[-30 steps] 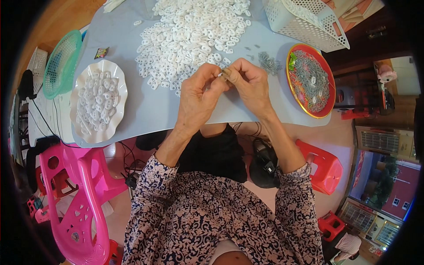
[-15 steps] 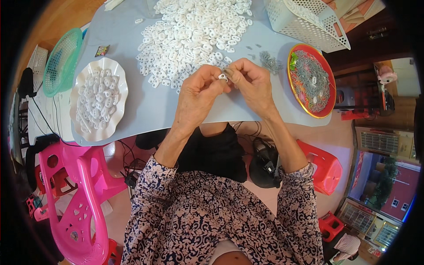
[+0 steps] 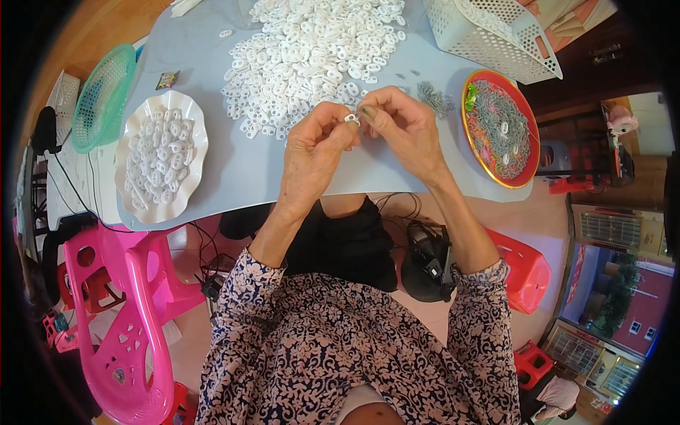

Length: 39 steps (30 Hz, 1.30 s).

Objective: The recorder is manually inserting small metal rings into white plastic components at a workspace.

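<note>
My left hand (image 3: pixel 313 152) and my right hand (image 3: pixel 405 127) meet above the near edge of a grey table (image 3: pixel 241 170). Between their fingertips they pinch one small white plastic ring piece (image 3: pixel 350 118); a small metal part may be with it, too tiny to tell. Just beyond the hands lies a large heap of the same white pieces (image 3: pixel 312 53). A white scalloped plate (image 3: pixel 161 156) to the left holds several more of them. To the right, a red round tray (image 3: pixel 501 138) is filled with small grey metal parts.
A white perforated basket (image 3: pixel 489 32) stands at the back right, a green mesh basket (image 3: pixel 103 95) at the far left. A small pile of metal parts (image 3: pixel 432 95) lies near the tray. Pink plastic chairs (image 3: pixel 120 304) and a red stool (image 3: pixel 524 273) stand on the floor below.
Both hands have stayed together at the table's near edge, with the fingers shifting slightly around the small white piece.
</note>
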Each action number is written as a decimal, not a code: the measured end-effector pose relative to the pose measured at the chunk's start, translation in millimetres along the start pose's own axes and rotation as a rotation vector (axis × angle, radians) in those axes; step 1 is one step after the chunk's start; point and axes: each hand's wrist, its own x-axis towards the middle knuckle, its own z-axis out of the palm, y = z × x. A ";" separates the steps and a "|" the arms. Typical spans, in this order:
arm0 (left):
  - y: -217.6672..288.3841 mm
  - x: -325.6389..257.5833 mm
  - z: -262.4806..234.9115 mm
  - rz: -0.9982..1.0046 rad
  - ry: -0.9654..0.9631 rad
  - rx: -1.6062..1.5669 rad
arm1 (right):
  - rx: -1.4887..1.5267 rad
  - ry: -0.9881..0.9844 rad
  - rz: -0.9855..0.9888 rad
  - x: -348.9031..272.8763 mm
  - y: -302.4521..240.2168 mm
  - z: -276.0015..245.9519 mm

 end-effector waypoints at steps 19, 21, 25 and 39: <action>-0.1 0.7 2.9 -0.026 0.055 -0.063 | 0.015 0.129 0.036 -0.7 1.2 15.5; -1.6 0.3 1.5 -0.036 0.058 -0.052 | 0.064 0.089 0.067 2.3 1.3 11.2; -4.7 -0.2 2.0 -0.016 0.046 -0.066 | 0.109 0.042 0.089 3.9 -4.6 6.5; 0.2 1.2 2.9 -0.040 0.047 -0.028 | 0.157 0.082 0.017 -3.1 9.4 13.1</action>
